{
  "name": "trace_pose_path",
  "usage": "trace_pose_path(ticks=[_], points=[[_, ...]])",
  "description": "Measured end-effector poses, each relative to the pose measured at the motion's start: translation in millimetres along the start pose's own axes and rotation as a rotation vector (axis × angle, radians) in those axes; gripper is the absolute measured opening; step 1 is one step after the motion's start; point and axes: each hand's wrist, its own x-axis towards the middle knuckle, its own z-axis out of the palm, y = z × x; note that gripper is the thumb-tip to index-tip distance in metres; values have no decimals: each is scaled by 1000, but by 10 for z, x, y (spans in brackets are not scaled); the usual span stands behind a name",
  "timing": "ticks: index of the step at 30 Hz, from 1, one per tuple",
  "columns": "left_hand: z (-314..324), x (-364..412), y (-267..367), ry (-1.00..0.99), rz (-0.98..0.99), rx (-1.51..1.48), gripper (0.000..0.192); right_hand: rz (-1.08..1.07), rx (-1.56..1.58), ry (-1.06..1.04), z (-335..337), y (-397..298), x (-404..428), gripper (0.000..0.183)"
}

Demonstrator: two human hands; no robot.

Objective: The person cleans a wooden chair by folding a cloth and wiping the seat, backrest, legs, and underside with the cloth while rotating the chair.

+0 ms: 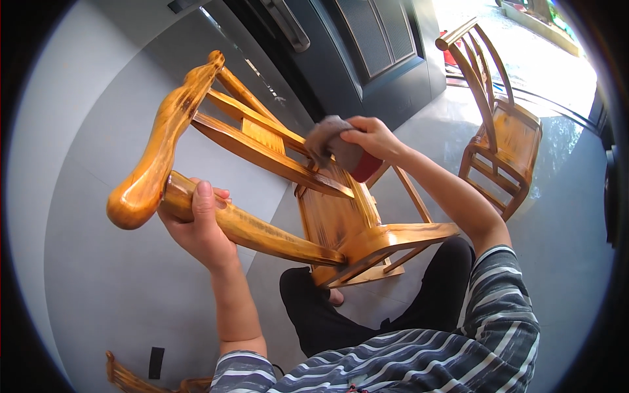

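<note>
A varnished wooden chair (339,211) is tilted on its side before me, its seat near my knees. My left hand (201,221) grips one curved back post (280,240) just below the thick, knobbed top rail (167,137). In my right hand (376,140) is a bunched grey cloth (339,145) with a red part, blurred at its left end. The cloth is over the chair back's lower slats, close to the seat; whether it touches the wood I cannot tell.
Another wooden chair (511,132) stands at the right, near the bright doorway. A dark door (373,54) with a handle is at the top. Part of a further wooden piece (132,378) shows at the lower left, beside a small black rectangular object (156,362) on the grey tiled floor (118,275).
</note>
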Motion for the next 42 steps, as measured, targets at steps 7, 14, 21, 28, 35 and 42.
trace_pose_path(ticks=[7, 14, 21, 28, 35, 42], points=[[170, -44, 156, -25, -32, 34, 41, -806, -139, 223, 576, -1627, 378, 63], [-461, 180, 54, -446, 13, 71, 70, -669, -405, -60, 680, -548, -154, 60], [-656, 337, 308, -444, 27, 426, 85, -168, -698, -347, 88, 30, -1046, 50], [-516, 554, 273, -398, 337, 240, 96, -242, 591, -61, 419, -1226, -774, 38], [-185, 504, 381, -399, 49, -217, 62, -1046, 99, -78, 839, -1569, -530, 48], [-215, 552, 181, -54, 289, -228, 38, -510, -680, -655, 899, -343, -1584, 49]])
